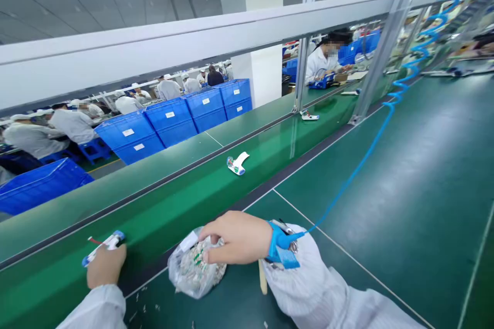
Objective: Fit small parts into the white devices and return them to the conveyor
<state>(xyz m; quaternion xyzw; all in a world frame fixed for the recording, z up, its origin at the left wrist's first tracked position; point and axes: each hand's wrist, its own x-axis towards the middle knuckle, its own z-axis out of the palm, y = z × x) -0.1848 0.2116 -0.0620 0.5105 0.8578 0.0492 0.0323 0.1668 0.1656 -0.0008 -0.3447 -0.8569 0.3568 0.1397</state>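
My left hand [105, 266] rests at the near edge of the green conveyor belt [185, 200], closed on a small white device [103, 247] with blue ends and a red wire. My right hand [235, 239] lies curled over a clear plastic bag of small circuit boards [195, 270] on the dark green bench, its fingers pinched in the bag's mouth. A blue wrist strap [281, 247] sits on that wrist, its coiled blue cord [409, 69] running up to the right. What the fingers pinch is hidden.
Two more white devices [237, 163] [309, 115] lie farther along the belt. Metal frame posts [380, 46] stand between belt and bench. Blue crates [173, 121] and several seated workers in white coats are beyond the belt; another person [326, 56] works at the far end.
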